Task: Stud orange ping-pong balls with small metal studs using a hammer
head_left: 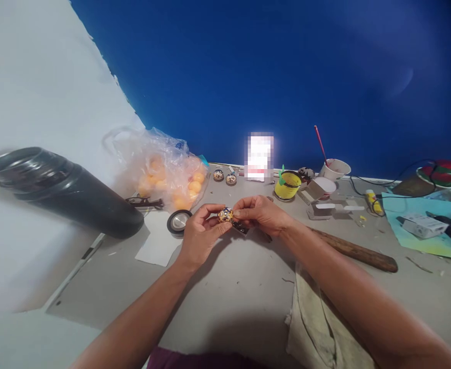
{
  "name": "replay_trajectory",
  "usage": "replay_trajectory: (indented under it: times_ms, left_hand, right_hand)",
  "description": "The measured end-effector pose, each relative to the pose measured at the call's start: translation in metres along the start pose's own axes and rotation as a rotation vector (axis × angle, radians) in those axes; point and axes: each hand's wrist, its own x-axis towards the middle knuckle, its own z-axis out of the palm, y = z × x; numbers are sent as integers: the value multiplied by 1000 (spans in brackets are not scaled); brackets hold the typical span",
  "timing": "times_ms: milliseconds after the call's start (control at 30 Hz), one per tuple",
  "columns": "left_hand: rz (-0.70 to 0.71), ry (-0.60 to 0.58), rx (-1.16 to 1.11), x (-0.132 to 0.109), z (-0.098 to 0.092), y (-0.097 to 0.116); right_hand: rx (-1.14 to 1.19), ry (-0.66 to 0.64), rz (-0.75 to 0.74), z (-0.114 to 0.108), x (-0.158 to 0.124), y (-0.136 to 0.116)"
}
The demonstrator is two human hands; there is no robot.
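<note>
Rag (318, 318), dirty off-white, lies closest, on the table (229, 287) under the R forearm, below-right of the ball. Both forearms run up to the ball (225, 214), a small round one w/ gold & dark speckled pattern, held just above the table, approx mid-frame. L hand (198, 230) grips it from the left, thumb & forefinger tips pinched on it, other fingers curled under. R hand (262, 212) grips it from the right, thumb & fingertips closed on it too. Right of the ball a long wooden stick (358, 252) lies slanting on the table. Left of the ball, near: a tape roll (178, 222) flat beside white paper (157, 241); farther left a big black tube (67, 192) on its side. Behind-left of the ball, a clear plastic bag (167, 171) w/ orange balls inside. Behind the ball, two more small patterned balls (231, 179), and right of those a yellow cup (287, 185).
</note>
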Motion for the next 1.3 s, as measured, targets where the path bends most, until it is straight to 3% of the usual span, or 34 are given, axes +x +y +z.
replay_trajectory:
  times_ms: [333,600,667,867,1000,1067,1233,1300]
  left_hand:
    - [6,21,35,0,0,1]
    - [43,58,101,-4,3,4]
    - [102,61,125,-6,5,4]
    - [475,160,237,-10,8,-3]
    - [544,175,258,-11,8,-6]
    - [488,175,216,-11,9,-5]
    - [50,45,-48,-10,11,3]
    - [-34,-21,-160,-8,11,5]
  right_hand:
    - [-26,7,3,2,0,-4]
    - [-228,11,-49,5,-9,-17]
    - [-228,12,-50,5,-10,-17]
    - [-85,-12,4,7,-9,-12]
    - [-55,-28,4,7,-7,-10]
    - [-76,-37,-2,7,-8,-11]
    - [-183,-75,-12,6,-13,-17]
    - [-225,-85,-36,5,-14,-20]
